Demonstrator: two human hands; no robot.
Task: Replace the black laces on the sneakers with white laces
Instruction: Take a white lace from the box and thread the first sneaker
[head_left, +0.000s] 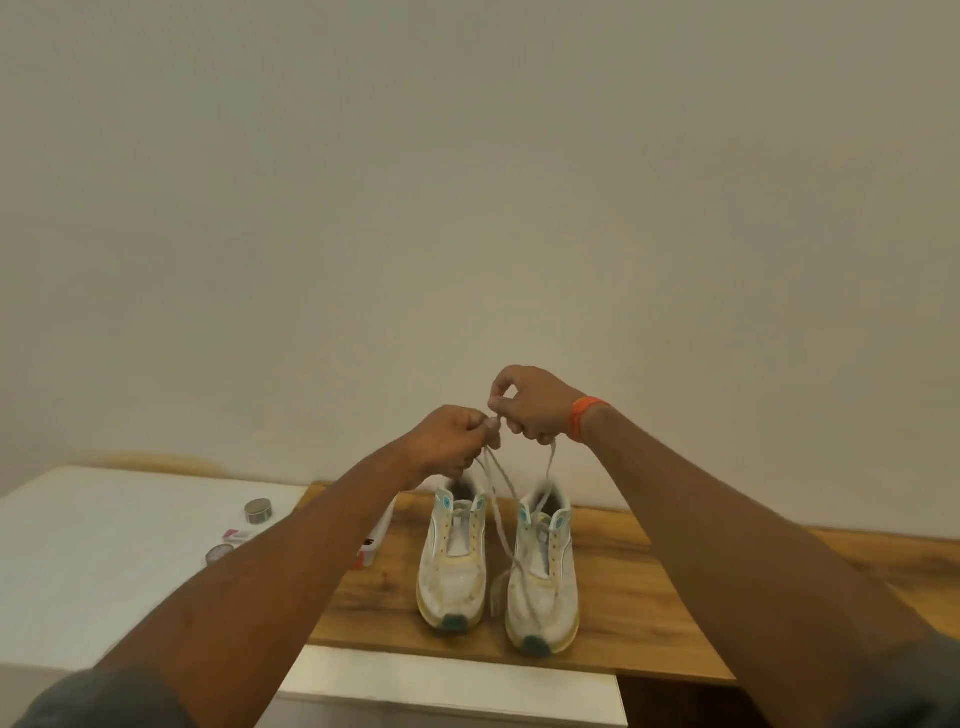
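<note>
**Head view: white lace held above two sneakers**

Head camera shows two worn, white mesh sneakers, left sneaker (452, 566) and right sneaker (543, 577), standing side by side on a wood-grain table (623, 613). A flat woven white lace (496, 499) rises from the right sneaker to both hands. The left hand (452, 441) and right hand (530, 402) hold it with curled fingers (506, 387), the hands almost touching, raised above the heels. Lace ends are hidden inside the grips. Eyelet threading is too blurred to make out.
</note>
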